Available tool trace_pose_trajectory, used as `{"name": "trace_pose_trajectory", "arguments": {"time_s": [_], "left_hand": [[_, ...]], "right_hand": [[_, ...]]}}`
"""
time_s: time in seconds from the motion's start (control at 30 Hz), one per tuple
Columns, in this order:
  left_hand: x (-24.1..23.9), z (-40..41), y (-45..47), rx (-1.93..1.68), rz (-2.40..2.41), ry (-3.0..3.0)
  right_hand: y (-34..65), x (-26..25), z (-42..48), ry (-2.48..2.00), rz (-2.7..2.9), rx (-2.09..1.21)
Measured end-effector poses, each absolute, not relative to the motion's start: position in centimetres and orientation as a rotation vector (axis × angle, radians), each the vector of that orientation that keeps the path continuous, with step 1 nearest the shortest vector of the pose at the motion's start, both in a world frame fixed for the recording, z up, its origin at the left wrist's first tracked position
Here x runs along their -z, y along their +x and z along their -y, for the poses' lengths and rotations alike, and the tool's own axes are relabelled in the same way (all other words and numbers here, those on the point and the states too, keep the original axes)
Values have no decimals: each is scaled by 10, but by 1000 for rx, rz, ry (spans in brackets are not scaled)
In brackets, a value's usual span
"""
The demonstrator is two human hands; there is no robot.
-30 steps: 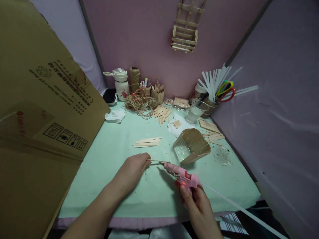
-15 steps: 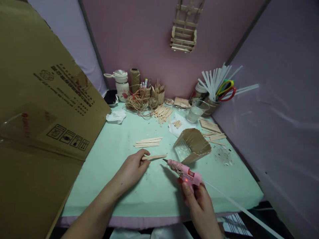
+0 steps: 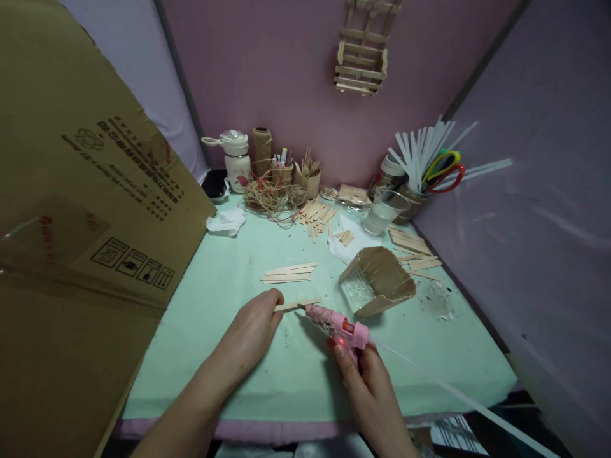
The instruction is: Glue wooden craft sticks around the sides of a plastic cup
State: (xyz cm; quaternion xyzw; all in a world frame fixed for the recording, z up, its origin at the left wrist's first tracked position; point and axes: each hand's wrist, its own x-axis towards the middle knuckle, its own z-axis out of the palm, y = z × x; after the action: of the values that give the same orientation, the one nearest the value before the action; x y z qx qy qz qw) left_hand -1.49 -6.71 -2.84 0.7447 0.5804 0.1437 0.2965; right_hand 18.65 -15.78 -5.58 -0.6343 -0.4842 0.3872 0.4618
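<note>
My left hand pinches one end of a wooden craft stick, which points to the right just above the table. Wrapped round the handle of a pink hot glue gun is my right hand. The gun's dark nozzle is at the stick's middle; whether it touches cannot be told. A red light glows on the gun, and a long white glue stick trails from its back. Several loose craft sticks lie beyond my left hand. Right of them stands an open craft-stick box with a clear side.
A large cardboard box walls off the left. Along the back are a bottle, tangled twine, a stick pile, a plastic cup, and scissors among white glue sticks. More sticks lie at right.
The glue gun has moved left, its nozzle going from beyond the stick's free end to the stick's middle. My left hand still holds the stick. The view has shifted slightly.
</note>
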Motion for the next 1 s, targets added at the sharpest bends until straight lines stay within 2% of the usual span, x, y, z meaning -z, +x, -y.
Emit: {"name": "trace_pose_trajectory", "arguments": {"time_s": [0.43, 1.0], "left_hand": [[28, 66, -11, -502, -1484, 2119], [27, 66, -10, -461, -1522, 2084]], "right_hand": [[186, 63, 156, -1587, 1256, -961], [190, 68, 156, -1622, 1303, -935]]}}
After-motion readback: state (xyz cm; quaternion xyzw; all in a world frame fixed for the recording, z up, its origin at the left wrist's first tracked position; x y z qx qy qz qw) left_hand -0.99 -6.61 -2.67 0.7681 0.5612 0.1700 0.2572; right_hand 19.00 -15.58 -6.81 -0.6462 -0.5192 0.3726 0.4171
